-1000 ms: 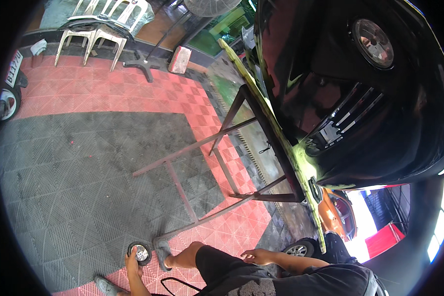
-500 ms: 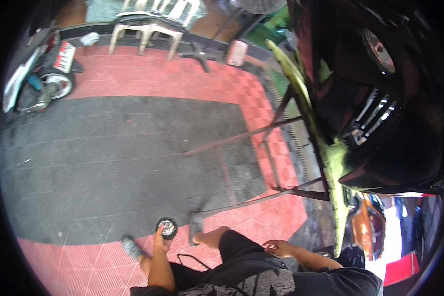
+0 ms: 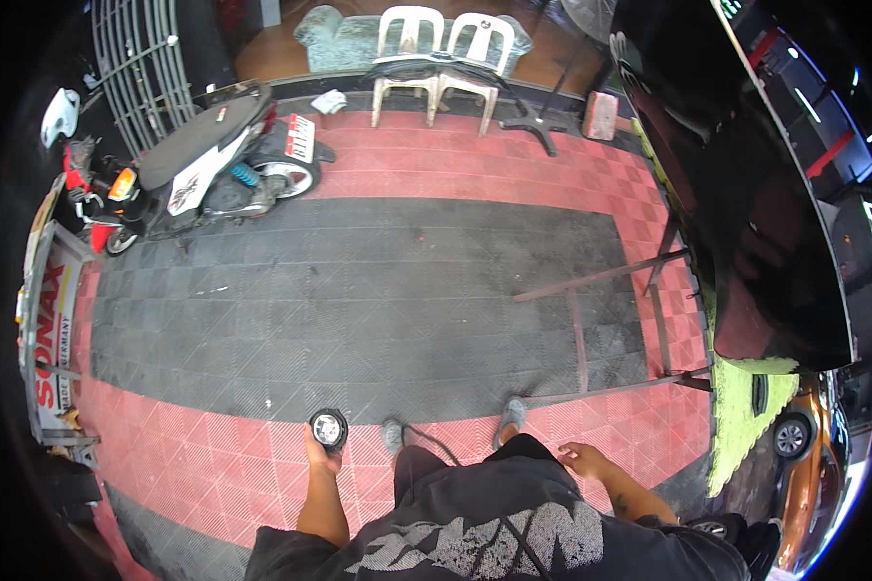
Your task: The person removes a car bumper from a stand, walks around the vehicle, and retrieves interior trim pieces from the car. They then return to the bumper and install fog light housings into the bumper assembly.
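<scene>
My left hand [image 3: 322, 453] is closed around a round black object [image 3: 328, 429] with a silvery, glassy face turned upward; its exact kind is unclear. It is held out over the red floor tiles, left of my feet. My right hand [image 3: 579, 459] hangs by my right thigh, fingers loosely bent and apart, with nothing visible in it. Nearest to that side is a large glossy black panel [image 3: 746, 223] on a dark metal stand [image 3: 610, 274], with yellow-green cloth [image 3: 746, 416] along its edge. A thin black cord [image 3: 434, 441] runs beside my left foot.
A white scooter [image 3: 199, 179] stands at the far left, near a framed sign [image 3: 56, 339]. Two white plastic chairs [image 3: 407, 87] carry a long dark piece at the back. A dark star-shaped base [image 3: 538, 126] and a reddish block [image 3: 601, 116] lie beside them. An orange car [image 3: 809, 484] is at right.
My view has turned to the left, so the scooter, sign and chairs show more fully and the black panel sits further right. The round object stays in my left hand.
</scene>
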Available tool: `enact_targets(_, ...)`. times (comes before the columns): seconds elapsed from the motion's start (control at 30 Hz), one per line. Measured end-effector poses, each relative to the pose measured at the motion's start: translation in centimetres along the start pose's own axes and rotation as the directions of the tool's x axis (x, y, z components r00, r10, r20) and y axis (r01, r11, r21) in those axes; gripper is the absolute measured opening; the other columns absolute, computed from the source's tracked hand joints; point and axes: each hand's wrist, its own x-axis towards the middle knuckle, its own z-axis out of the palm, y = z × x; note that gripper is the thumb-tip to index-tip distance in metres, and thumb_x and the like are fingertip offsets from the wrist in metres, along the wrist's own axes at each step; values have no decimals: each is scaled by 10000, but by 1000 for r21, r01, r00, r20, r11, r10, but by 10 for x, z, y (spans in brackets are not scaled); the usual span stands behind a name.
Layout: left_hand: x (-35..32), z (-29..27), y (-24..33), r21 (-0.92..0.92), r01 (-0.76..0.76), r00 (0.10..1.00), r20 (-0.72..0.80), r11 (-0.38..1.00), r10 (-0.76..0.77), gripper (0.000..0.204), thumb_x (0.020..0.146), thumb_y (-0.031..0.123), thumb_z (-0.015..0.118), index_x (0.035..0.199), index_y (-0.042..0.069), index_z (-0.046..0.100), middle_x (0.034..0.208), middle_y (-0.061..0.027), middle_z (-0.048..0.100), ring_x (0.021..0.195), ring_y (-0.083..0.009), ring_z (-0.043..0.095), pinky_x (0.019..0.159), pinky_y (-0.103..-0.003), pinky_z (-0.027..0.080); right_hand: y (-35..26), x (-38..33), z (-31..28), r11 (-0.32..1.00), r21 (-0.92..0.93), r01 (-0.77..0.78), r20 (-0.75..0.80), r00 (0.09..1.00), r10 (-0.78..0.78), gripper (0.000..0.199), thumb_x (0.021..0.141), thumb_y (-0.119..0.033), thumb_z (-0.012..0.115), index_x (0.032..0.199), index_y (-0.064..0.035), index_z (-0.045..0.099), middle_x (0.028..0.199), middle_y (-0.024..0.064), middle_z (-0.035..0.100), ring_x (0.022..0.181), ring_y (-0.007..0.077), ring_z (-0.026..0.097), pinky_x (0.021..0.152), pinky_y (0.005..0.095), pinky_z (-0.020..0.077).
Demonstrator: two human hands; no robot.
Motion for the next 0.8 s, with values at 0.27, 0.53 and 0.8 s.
enact_targets(0.27,-41,27,66,51,2,1000,26,999,-3,582,1045,584,422,1268,106,668,1210,-99,728,1096,-278,699,1009,-469,542,-24,2,63,956,288,-51,14,999,49,417,1002,-326,658,1289,-24,652,1075,166,739,1034,243,710,881,343,552)
enact_targets(0.53,-73,125,49,274,-64,996,76,960,45,614,958,612,627,1287,94,664,1203,-75,737,1089,-214,692,949,-477,528,22,130,73,878,194,438,-337,870,-360,252,958,-147,688,1148,18,693,1025,122,733,912,200,693,837,330,556)
enact_targets(0.8,-96,33,51,153,-160,977,-113,975,178,608,947,564,675,1294,65,666,1205,-92,732,1074,-214,703,876,-433,558,-391,-5,-81,388,603,697,-368,674,-640,283,1026,-231,613,1227,-31,600,1069,102,663,975,193,646,784,325,502)
